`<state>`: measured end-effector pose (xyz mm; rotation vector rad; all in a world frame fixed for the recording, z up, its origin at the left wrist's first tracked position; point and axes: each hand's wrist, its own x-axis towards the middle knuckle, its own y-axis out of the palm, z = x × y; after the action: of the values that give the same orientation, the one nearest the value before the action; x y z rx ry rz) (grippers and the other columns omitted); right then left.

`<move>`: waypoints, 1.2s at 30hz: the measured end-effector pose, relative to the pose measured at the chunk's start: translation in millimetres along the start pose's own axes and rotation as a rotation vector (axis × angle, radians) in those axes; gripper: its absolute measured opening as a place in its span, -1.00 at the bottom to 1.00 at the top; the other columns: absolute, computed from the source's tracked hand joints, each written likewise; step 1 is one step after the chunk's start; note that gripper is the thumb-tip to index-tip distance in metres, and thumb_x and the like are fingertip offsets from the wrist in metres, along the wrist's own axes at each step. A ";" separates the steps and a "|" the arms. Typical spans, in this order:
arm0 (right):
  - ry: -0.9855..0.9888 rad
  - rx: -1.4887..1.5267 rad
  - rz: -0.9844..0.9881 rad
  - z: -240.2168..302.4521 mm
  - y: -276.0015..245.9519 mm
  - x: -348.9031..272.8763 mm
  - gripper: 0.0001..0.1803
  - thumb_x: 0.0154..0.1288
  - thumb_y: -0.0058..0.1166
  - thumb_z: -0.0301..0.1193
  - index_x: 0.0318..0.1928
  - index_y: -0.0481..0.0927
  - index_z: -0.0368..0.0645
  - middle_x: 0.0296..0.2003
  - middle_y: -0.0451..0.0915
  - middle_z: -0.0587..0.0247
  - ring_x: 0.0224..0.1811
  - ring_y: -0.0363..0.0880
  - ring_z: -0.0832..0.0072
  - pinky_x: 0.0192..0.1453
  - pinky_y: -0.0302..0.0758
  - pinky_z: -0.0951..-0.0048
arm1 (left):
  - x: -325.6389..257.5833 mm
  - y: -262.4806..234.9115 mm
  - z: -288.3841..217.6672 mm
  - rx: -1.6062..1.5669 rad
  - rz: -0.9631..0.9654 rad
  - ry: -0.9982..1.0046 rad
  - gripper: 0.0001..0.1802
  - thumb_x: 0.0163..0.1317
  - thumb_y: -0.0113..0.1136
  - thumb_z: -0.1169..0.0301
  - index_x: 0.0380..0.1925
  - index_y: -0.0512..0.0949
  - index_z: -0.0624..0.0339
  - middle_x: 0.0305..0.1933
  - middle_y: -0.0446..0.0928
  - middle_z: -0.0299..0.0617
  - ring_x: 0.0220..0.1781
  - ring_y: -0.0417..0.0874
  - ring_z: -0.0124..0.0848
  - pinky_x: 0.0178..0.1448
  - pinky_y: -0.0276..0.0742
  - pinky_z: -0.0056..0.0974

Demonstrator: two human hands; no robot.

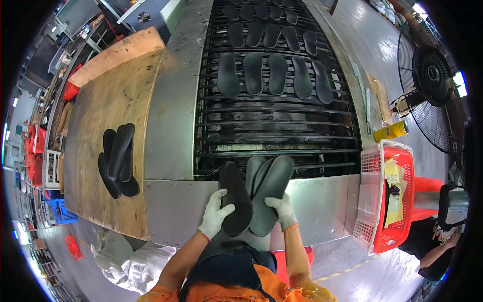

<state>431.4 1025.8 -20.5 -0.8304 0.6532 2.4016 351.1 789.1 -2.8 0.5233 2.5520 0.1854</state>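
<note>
My left hand (216, 214), in a white glove, grips a black insole (235, 199) by its left edge. A few grey-black insoles (271, 194) fan out in my right hand (283, 210), also gloved, with the thumb on the top one. Both hands are over the metal front ledge (317, 201) of a conveyor, close together. Beyond them, rows of dark insoles (277, 74) lie flat on the black slatted conveyor (271, 121). Several more black insoles (119, 158) are heaped on the wooden table at my left.
The wooden table (110, 95) adjoins the conveyor's metal side. At right stand a white-and-red basket (370, 201) holding yellow paper, a yellow bottle (391, 132) and a large black fan (431, 70). A co-worker's arm (440, 254) shows at lower right. White sacks (141, 264) lie at lower left.
</note>
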 end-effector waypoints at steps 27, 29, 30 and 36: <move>-0.173 -0.466 -0.176 203.8 -94.7 223.1 -0.71 0.21 0.25 -0.48 -0.05 0.70 -0.31 -0.21 0.72 0.24 -0.19 0.65 0.43 0.02 0.53 0.34 | 236.2 8.3 -30.8 0.317 -0.072 0.136 -0.39 0.18 0.17 0.68 0.29 0.40 0.25 0.23 0.53 -0.05 0.19 0.60 -0.32 0.28 0.51 -0.26; -0.275 -0.703 -0.319 202.6 -118.8 235.3 -0.68 0.18 0.27 -0.44 -0.06 0.71 -0.31 -0.24 0.73 0.22 -0.24 0.65 0.44 -0.06 0.53 0.34 | 236.0 13.5 -30.8 0.331 -0.076 0.159 -0.41 0.18 0.17 0.68 0.28 0.40 0.29 0.22 0.54 -0.05 0.21 0.60 -0.31 0.30 0.50 -0.26; -0.317 -0.827 -0.385 202.3 -129.8 239.8 -0.68 0.16 0.28 -0.43 -0.07 0.70 -0.31 -0.27 0.73 0.21 -0.26 0.64 0.45 -0.08 0.54 0.33 | 235.5 16.7 -32.9 0.338 -0.080 0.172 -0.41 0.18 0.17 0.68 0.27 0.40 0.32 0.21 0.55 -0.05 0.22 0.59 -0.31 0.31 0.49 -0.26; -0.486 -1.002 -0.617 213.2 -137.8 239.3 -0.66 0.04 0.30 -0.32 -0.19 0.67 -0.26 -0.29 0.70 -0.02 -0.21 0.69 0.11 -0.08 0.55 0.18 | 226.4 4.4 -36.6 0.298 -0.165 0.082 -0.49 0.21 0.21 0.63 0.21 0.47 0.30 0.12 0.60 -0.07 0.13 0.63 -0.34 0.23 0.55 -0.27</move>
<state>261.9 1326.9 -68.1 -0.6009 -0.9402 2.1012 155.0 882.8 -76.3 0.4172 2.7043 -0.2413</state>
